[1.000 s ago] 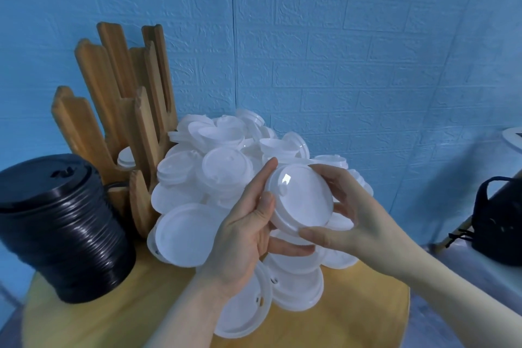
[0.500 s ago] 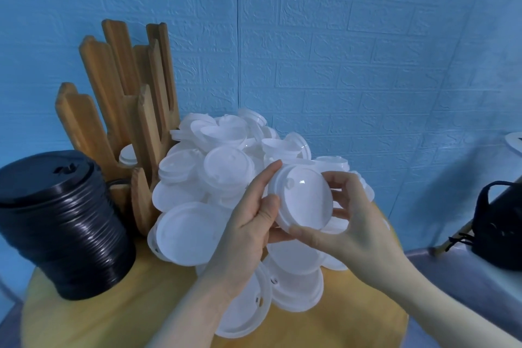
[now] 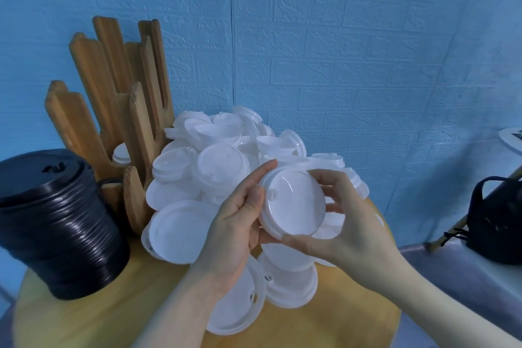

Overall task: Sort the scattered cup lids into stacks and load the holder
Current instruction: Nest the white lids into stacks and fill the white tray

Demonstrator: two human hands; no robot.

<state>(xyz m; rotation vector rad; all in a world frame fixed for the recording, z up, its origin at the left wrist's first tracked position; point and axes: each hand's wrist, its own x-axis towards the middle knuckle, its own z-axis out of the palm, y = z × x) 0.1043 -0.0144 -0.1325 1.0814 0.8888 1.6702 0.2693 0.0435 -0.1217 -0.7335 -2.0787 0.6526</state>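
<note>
Both hands hold a small stack of white lids above the pile, tilted so its hollow underside faces me. My left hand supports its left edge, fingers up along the rim and thumb under it. My right hand curls round its right side, fingers over the top and thumb at the bottom rim. A heap of scattered white lids covers the round wooden table. The wooden slatted holder stands at the back left with a white lid low inside it.
A tall stack of black lids stands at the table's left edge, in front of the holder. A blue brick-pattern wall is right behind. A black bag sits on a surface to the right, off the table.
The held lids have tipped from showing their domed top to showing the hollow underside. My right hand's fingers have shifted over the top rim. Both hands stay above the pile.
</note>
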